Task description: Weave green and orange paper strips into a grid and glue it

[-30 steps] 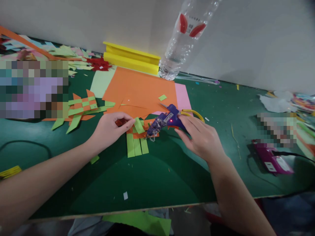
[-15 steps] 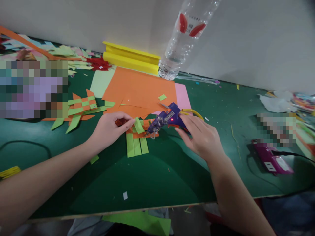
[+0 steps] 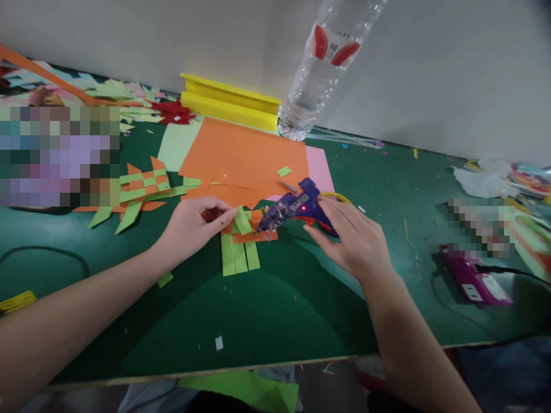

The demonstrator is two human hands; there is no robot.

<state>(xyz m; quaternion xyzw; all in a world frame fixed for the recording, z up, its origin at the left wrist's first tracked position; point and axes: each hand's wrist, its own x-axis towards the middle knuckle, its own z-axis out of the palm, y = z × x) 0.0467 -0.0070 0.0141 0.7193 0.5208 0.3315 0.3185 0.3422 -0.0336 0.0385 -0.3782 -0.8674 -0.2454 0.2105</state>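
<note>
My right hand [image 3: 355, 238] is wrapped round the handle of a purple glue gun [image 3: 290, 207] with a small red light lit. Its nozzle points down-left at an orange and green woven paper piece [image 3: 269, 234] on the table; whether the tip touches it I cannot tell. My left hand [image 3: 200, 221] pinches a green paper strip [image 3: 243, 221] between thumb and fingertip, the strip lifted over the piece. Several green strips [image 3: 240, 256] hang from the piece toward me. Behind the glue gun, a pointed blade tip and a yellow loop handle [image 3: 338, 197] show in part.
Orange paper [image 3: 253, 152] lies behind my hands. A clear bottle [image 3: 314, 80] and folded yellow card [image 3: 230, 103] stand by the wall. Another woven piece [image 3: 148, 183] and paper scraps [image 3: 107, 89] are left; a magenta power strip [image 3: 476, 278] with a cable is right.
The glue gun has shifted slightly to the right and up, with its nozzle still over the woven piece. My left hand and the green strip look unmoved.
</note>
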